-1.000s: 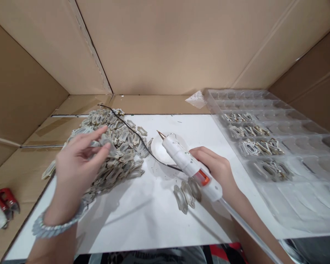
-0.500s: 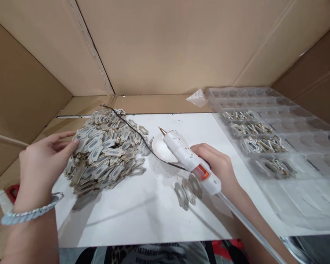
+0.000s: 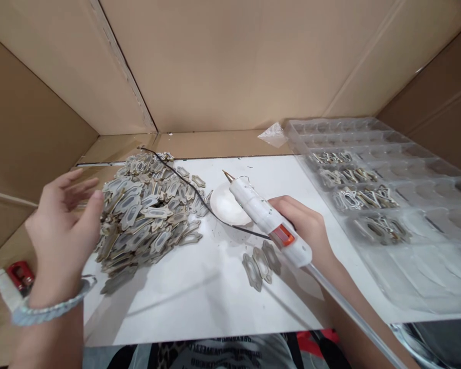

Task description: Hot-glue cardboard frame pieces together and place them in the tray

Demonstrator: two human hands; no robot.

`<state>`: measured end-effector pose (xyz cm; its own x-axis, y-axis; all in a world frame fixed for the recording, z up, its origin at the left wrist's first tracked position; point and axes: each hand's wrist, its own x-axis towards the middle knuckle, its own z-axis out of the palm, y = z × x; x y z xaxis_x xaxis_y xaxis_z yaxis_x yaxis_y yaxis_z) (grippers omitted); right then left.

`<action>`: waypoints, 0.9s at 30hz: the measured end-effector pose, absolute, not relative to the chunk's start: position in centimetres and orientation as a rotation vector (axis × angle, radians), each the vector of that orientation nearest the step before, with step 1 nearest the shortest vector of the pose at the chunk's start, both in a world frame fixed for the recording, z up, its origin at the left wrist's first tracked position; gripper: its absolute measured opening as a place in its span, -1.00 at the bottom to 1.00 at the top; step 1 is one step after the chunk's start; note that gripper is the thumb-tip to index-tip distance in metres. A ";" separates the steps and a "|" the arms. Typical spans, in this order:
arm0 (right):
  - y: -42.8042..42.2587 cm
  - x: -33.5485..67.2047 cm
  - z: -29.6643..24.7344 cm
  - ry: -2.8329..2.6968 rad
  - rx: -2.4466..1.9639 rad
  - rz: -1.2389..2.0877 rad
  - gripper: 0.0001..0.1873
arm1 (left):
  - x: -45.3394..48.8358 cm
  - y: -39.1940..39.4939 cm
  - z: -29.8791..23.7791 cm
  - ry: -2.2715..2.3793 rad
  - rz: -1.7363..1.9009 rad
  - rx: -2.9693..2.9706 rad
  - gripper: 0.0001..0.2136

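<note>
My right hand (image 3: 301,220) is wrapped round a white hot glue gun (image 3: 261,210) with an orange-red window. Its brass nozzle points up and left, above a round white dish (image 3: 230,203). A clear glue stick (image 3: 349,310) runs out of its back end. Fingers apart, my left hand (image 3: 67,220) hovers empty at the left side of a large pile of small oval metal frames (image 3: 138,210). Three such frames (image 3: 261,264) lie side by side below the glue gun.
A clear compartment tray (image 3: 415,195) stands on the right, several compartments holding metal pieces (image 3: 364,197). A black cord (image 3: 188,185) crosses the pile to the gun. Cardboard walls (image 3: 238,66) enclose the white work surface (image 3: 176,302). A red tool (image 3: 21,275) lies far left.
My left hand has drawn back slightly left from the pile, and its fingers have spread. The glue gun stays in my right hand, nearly in the same place.
</note>
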<state>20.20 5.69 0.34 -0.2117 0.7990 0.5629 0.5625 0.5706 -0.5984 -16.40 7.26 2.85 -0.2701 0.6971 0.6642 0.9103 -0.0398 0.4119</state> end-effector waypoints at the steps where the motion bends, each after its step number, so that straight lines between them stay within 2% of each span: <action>1: 5.7 20.2 0.4 -1.893 -1.103 0.338 -0.88 | -15.2 6.8 2.9 -1.933 -1.235 -1.751 -0.58; 3: 5.8 20.2 0.5 -1.891 -1.109 0.352 -0.90 | -12.0 5.8 3.1 -1.716 -1.119 -2.086 -0.80; 5: 5.8 20.2 0.5 -1.896 -1.121 0.351 -0.92 | -8.4 4.6 2.9 -1.315 -0.995 -2.609 -0.91; 9: 5.7 20.2 0.6 -1.882 -1.141 0.356 -0.91 | -2.5 3.3 0.7 -1.025 -0.610 -3.137 -0.81; 15: 5.7 20.3 1.1 -1.883 -1.132 0.320 -0.91 | 0.0 3.3 -2.5 -0.962 -0.378 -3.212 -0.59; 22: 5.7 20.2 1.2 -1.848 -1.133 0.287 -0.90 | -0.8 3.5 -2.2 -1.060 -0.322 -3.177 -0.55; 24: 5.7 20.2 1.1 -1.851 -1.148 0.284 -0.90 | -0.6 3.5 -2.3 -1.051 -0.324 -3.228 -0.58; 27: 5.6 20.2 1.1 -1.847 -1.165 0.320 -0.90 | -0.1 3.4 -2.5 -1.018 -0.347 -3.316 -0.78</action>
<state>20.24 5.63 1.06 -0.1503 0.8209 0.5509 0.5875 0.5223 -0.6181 -0.06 3.41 -2.49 0.8153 0.5728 0.0852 0.5055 -0.7757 0.3780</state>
